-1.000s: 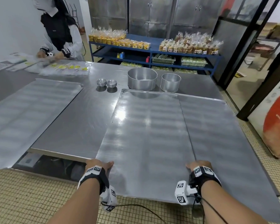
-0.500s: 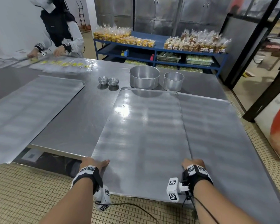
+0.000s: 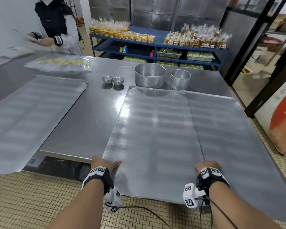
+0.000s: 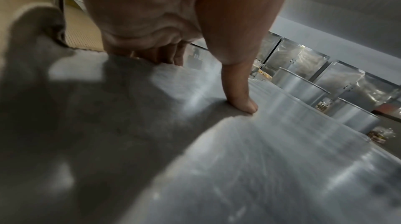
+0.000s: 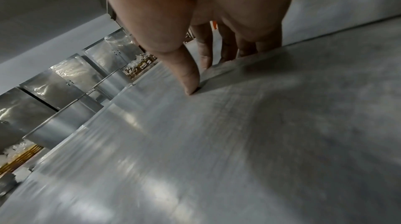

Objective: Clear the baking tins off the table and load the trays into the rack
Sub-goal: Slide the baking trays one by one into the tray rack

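A large flat metal tray (image 3: 155, 138) lies on the steel table (image 3: 89, 116), its near end hanging over the table's front edge. My left hand (image 3: 104, 164) grips its left edge, thumb (image 4: 240, 97) on top and fingers curled under. My right hand (image 3: 208, 166) grips the right edge, thumb (image 5: 186, 76) pressed on top and fingers down beside it. Just beyond the tray stand a wide round baking tin (image 3: 150, 75) and a narrower round tin (image 3: 180, 79). Two small tins (image 3: 112, 80) sit to their left.
A second tray (image 3: 229, 138) lies against the held one on the right, and a third tray (image 3: 31, 113) overhangs the table's left front. Another person (image 3: 56, 22) handles plastic bags (image 3: 61, 62) at the far left. A blue shelf (image 3: 155, 43) of packed goods stands behind.
Both hands keep the same hold on the tray. The person at the back has lifted their hands off the table.
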`<state>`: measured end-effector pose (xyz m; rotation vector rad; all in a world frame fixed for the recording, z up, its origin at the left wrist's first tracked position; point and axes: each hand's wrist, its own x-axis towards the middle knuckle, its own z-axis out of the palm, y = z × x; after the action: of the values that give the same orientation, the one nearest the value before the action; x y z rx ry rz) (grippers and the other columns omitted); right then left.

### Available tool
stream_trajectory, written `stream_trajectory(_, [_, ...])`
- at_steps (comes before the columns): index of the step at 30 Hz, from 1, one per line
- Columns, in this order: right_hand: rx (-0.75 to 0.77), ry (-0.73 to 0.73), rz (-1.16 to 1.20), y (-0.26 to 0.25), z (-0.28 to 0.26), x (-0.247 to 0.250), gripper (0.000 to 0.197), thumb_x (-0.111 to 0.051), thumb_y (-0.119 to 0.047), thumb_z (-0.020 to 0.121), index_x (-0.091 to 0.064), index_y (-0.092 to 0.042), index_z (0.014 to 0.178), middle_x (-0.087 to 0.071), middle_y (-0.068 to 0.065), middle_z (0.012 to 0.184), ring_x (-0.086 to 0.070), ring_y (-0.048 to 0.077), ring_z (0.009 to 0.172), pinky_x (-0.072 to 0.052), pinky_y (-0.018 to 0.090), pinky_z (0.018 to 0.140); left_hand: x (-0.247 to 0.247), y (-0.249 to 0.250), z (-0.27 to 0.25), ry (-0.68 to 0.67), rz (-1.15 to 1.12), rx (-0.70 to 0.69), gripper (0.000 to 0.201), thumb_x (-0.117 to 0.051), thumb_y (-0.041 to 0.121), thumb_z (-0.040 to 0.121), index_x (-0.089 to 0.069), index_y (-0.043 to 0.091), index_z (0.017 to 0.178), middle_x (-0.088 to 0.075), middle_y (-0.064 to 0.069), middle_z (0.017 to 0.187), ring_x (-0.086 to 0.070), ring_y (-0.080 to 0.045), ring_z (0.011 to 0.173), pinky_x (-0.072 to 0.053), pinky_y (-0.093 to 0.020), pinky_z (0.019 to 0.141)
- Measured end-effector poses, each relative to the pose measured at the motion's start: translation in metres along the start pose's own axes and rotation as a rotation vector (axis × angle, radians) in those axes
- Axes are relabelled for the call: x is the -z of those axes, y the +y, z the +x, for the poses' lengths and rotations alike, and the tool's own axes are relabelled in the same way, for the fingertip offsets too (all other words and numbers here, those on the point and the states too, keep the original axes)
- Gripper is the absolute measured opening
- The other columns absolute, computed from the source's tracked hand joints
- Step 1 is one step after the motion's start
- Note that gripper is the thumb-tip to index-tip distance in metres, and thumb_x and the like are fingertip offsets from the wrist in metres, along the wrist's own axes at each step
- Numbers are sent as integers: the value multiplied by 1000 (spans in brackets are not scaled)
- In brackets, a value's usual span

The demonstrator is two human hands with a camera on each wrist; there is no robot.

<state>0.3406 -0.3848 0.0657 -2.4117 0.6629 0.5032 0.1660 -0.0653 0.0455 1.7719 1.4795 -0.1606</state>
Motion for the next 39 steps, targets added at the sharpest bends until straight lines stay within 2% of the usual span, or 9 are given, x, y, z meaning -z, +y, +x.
stream_trajectory(2, [-19,7,16,-1,-12,-8,28,-70,-11,73,-70,4,96,-71,18,101,-60,32,79,-41,27,66,14,-4,7,-43,70,-19,73,-85,55,66,-53,5,109,-62,-9,87,-63,-30,84,-54,-34,78])
stream_trajectory(5, [-31,32,50,-5,-32,-20,32,-70,-11,75,-69,7,101,-70,19,101,-62,34,83,-43,29,68,35,-11,22,-76,79,-55,63,-83,57,68,-52,7,92,-58,-7,71,-63,-30,77,-53,-33,74])
stream_trajectory(8, [-50,59,83,-10,-55,-30,32,-69,-9,77,-66,6,106,-69,20,107,-66,36,97,-41,29,71,54,-18,36,-79,80,-82,64,-84,55,68,-51,5,91,-55,-6,68,-60,-29,75,-50,-32,71])
stream_trajectory(15, [-42,53,120,-21,-114,-63,23,-65,-9,85,-60,3,104,-63,19,107,-60,35,97,-41,29,75,106,-44,67,-96,125,-137,61,-81,56,72,-54,6,95,-55,-6,76,-57,-29,80,-45,-32,73])
stream_trajectory(18, [-35,63,132,-20,-133,-80,16,-68,-9,81,-60,0,91,-61,17,89,-56,33,82,-41,30,71,124,-60,75,-101,153,-118,65,-80,60,69,-54,7,98,-62,-9,85,-63,-31,84,-54,-36,81])
stream_trajectory(22, [-17,44,164,-14,-151,-105,13,-70,-11,69,-64,-1,74,-68,13,78,-64,33,76,-51,33,70,142,-88,76,-109,113,-99,52,-82,52,72,-54,9,85,-62,-10,80,-63,-32,79,-57,-44,84])
stream_trajectory(26, [-25,-20,136,0,-164,-116,11,-71,-14,72,-63,-6,72,-66,10,77,-57,26,67,-45,26,64,150,-114,70,-119,105,-53,60,-82,47,74,-58,2,106,-64,-15,89,-63,-35,82,-54,-40,78])
stream_trajectory(32, [-29,-82,115,35,-183,-123,16,-67,-14,77,-62,-3,67,-64,9,69,-56,24,62,-42,26,60,154,-151,47,-135,81,3,75,-85,50,68,-58,2,119,-68,-18,105,-66,-38,91,-55,-47,89])
stream_trajectory(39, [-14,-134,66,70,-206,-122,17,-58,-16,83,-58,1,84,-62,11,79,-61,29,73,-50,35,76,160,-186,26,-209,57,21,86,-87,53,61,-59,0,122,-69,-18,102,-66,-35,84,-54,-41,80])
